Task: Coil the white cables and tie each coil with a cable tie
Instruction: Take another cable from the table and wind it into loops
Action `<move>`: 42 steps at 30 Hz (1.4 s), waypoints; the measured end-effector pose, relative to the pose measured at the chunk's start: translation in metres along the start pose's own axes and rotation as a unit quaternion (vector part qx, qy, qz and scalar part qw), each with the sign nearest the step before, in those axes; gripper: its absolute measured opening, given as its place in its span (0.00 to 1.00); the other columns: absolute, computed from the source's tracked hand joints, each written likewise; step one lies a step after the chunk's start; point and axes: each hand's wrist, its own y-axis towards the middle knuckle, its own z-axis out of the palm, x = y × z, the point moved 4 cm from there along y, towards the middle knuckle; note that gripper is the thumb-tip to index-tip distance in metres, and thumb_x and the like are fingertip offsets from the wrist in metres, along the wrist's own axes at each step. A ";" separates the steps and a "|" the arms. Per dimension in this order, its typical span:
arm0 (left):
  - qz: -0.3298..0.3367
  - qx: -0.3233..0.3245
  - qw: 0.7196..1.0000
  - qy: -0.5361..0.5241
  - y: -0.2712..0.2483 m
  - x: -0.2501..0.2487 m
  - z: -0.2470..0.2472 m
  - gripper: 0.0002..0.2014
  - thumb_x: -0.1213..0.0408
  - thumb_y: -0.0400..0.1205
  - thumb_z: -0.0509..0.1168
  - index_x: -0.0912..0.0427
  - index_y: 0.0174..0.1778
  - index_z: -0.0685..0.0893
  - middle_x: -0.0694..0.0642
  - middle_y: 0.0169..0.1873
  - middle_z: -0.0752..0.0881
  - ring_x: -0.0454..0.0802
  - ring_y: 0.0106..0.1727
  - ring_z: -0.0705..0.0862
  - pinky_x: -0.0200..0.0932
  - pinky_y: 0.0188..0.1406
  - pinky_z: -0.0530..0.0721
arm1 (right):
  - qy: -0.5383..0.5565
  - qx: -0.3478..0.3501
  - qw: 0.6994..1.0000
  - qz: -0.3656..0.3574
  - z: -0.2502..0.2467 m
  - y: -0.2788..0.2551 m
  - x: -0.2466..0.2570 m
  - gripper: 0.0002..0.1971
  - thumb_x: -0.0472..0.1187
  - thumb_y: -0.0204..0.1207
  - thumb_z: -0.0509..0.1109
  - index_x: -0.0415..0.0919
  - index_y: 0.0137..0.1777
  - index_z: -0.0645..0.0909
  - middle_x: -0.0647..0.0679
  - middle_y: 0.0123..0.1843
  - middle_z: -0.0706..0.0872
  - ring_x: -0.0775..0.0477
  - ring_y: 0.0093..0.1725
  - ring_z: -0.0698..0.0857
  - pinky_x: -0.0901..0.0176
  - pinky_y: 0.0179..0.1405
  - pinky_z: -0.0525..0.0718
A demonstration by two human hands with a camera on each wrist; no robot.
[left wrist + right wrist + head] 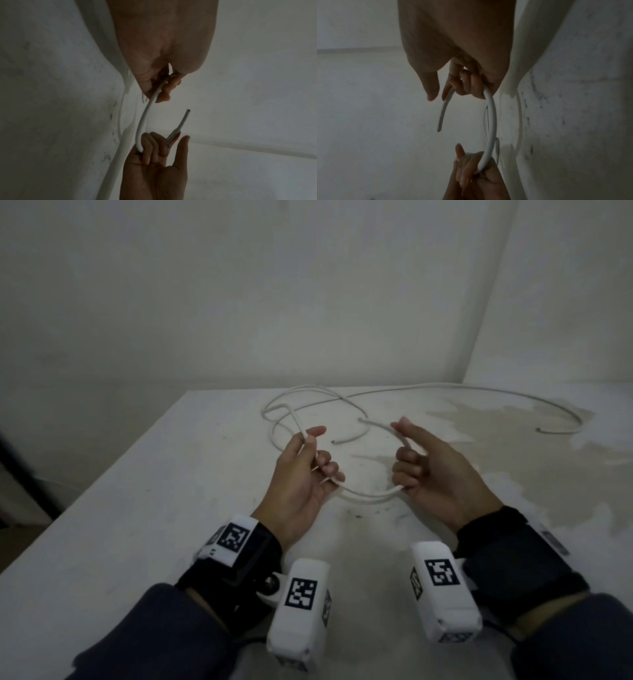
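Note:
A white cable (365, 496) hangs in a shallow arc between my two hands above the table. My left hand (317, 465) grips it with curled fingers, and the cable runs on from there to loose loops (301, 400) lying at the back of the table. My right hand (409, 465) grips the other side, with a short free end (371, 422) sticking out past the thumb. The left wrist view shows the left hand (164, 88) on the cable (143, 121). In the right wrist view the right hand (469, 86) holds the arc (491, 121). No cable tie is in view.
A long white cable (507, 397) sweeps across the back right of the table over a brownish stain (507, 446). The white table (144, 508) has its left edge running diagonally, with dark floor beyond. Walls stand close behind and to the right.

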 end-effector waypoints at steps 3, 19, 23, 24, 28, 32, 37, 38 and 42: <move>-0.004 0.032 0.999 0.020 -0.001 0.000 0.005 0.10 0.63 0.89 0.53 0.58 0.56 0.79 0.51 0.24 0.68 0.43 0.21 0.65 0.35 0.20 0.71 | -0.109 0.006 0.992 -0.054 0.007 -0.004 -0.003 0.06 0.34 0.70 0.75 0.41 0.34 0.82 0.52 0.22 0.64 0.57 0.19 0.60 0.68 0.13 0.59; -0.063 0.151 0.971 0.172 -0.009 0.010 0.008 0.07 0.77 0.80 0.64 0.66 0.45 0.88 0.54 0.30 0.78 0.40 0.24 0.70 0.30 0.21 0.72 | -0.197 0.068 0.969 -0.132 0.017 -0.009 -0.001 0.13 0.23 0.69 0.72 0.41 0.44 0.79 0.48 0.30 0.86 0.51 0.33 0.82 0.65 0.32 0.77; -0.048 0.094 0.993 0.051 -0.004 0.006 0.005 0.07 0.74 0.80 0.62 0.68 0.48 0.86 0.54 0.28 0.83 0.42 0.25 0.75 0.30 0.26 0.80 | -0.202 0.142 0.966 -0.082 0.026 -0.015 -0.007 0.26 0.26 0.69 0.74 0.51 0.63 0.79 0.42 0.41 0.88 0.47 0.42 0.88 0.55 0.45 0.85; -0.039 0.087 0.994 0.053 -0.003 0.006 0.004 0.07 0.73 0.81 0.62 0.67 0.48 0.86 0.54 0.29 0.84 0.44 0.29 0.79 0.32 0.32 0.84 | -0.243 0.158 0.954 -0.071 0.028 -0.016 -0.010 0.32 0.26 0.68 0.75 0.57 0.66 0.76 0.42 0.41 0.88 0.48 0.43 0.88 0.54 0.46 0.86; -0.008 0.098 0.984 0.146 -0.005 0.005 0.002 0.08 0.70 0.81 0.64 0.62 0.53 0.87 0.60 0.43 0.91 0.51 0.48 0.88 0.41 0.55 0.85 | -0.265 0.159 0.948 -0.069 0.027 -0.018 -0.013 0.37 0.24 0.68 0.75 0.59 0.70 0.71 0.41 0.39 0.88 0.46 0.43 0.88 0.51 0.48 0.87; -0.025 0.108 0.981 0.158 -0.009 0.006 0.006 0.11 0.69 0.75 0.68 0.62 0.52 0.88 0.55 0.36 0.90 0.50 0.46 0.86 0.48 0.63 0.77 | -0.274 0.143 0.948 -0.073 0.025 -0.017 -0.010 0.33 0.21 0.70 0.71 0.55 0.67 0.74 0.42 0.35 0.87 0.47 0.39 0.87 0.51 0.46 0.85; -0.005 0.076 0.983 0.165 -0.008 0.004 0.004 0.06 0.68 0.76 0.71 0.67 0.44 0.87 0.64 0.35 0.80 0.53 0.34 0.78 0.37 0.31 0.78 | -0.360 0.226 0.905 -0.024 0.032 -0.022 -0.016 0.32 0.24 0.71 0.67 0.60 0.66 0.76 0.42 0.45 0.85 0.43 0.45 0.82 0.51 0.46 0.81; 0.012 0.060 0.982 0.178 -0.008 0.003 0.003 0.05 0.68 0.77 0.70 0.66 0.39 0.86 0.60 0.29 0.79 0.47 0.28 0.76 0.34 0.25 0.76 | -0.357 0.231 0.905 -0.017 0.033 -0.022 -0.016 0.32 0.24 0.71 0.66 0.62 0.66 0.76 0.42 0.45 0.85 0.44 0.45 0.82 0.52 0.45 0.80; 0.056 0.021 0.985 0.163 -0.006 -0.002 0.002 0.09 0.67 0.79 0.69 0.62 0.32 0.81 0.49 0.18 0.78 0.40 0.20 0.75 0.31 0.22 0.75 | -0.293 0.203 0.933 -0.054 0.033 -0.022 -0.008 0.36 0.22 0.74 0.67 0.66 0.68 0.75 0.47 0.35 0.82 0.51 0.37 0.81 0.59 0.42 0.81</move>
